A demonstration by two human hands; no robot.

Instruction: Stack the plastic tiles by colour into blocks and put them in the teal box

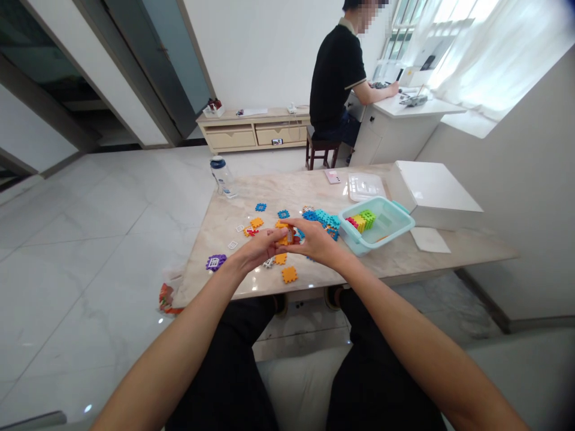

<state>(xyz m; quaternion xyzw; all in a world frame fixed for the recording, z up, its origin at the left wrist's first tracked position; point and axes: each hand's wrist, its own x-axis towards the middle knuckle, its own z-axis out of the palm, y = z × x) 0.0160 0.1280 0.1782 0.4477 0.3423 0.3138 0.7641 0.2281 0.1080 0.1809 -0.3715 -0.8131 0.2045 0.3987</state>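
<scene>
- Purple interlocking tiles (216,262) sit near the table (287,189)'s left edge.
- A water bottle (223,178) stands by the far left corner, some room between it and the blue tiles (261,207).
- The left hand (263,245) pinches an orange block (282,232) over the tabletop.
- A loose orange tile (290,275) lies near the front edge.
- The right hand (317,240) grips the block's other side, near the teal basket (387,239).
</scene>
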